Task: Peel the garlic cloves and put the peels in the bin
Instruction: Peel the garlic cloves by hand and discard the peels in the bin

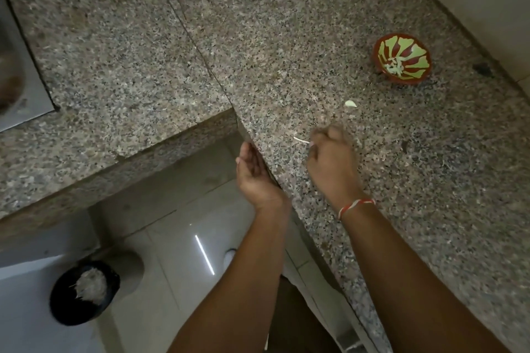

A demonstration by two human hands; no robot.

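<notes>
Speckled granite forms the worktop [286, 51], whose near-left edge runs diagonally above a tiled floor. A red and green bowl [402, 58] stands far right on it, holding pale pieces that look like peeled garlic. One loose garlic clove [350, 103] lies between the bowl and the hands, just beyond the right hand [332, 163].

Key relation: a thin pale peel [301, 139] lies on the worktop immediately left of the right hand's fingertips, long axis running left to right, between that hand and the worktop edge. The left hand [253, 173] waits at that edge, palm up and slightly cupped, lower than the surface, so a sweep to the left would likely carry the peel into it. The right hand is the nearer one to the peel.

Grip state: the right hand's fingers are curled downward against the worktop; motion blur hides whether they pinch anything, so this cannot be told. The left hand is released and holds nothing visible.

Disposal point: a black bin [84, 292] stands on the floor at near left, well apart from both hands, with pale scraps already inside
</notes>
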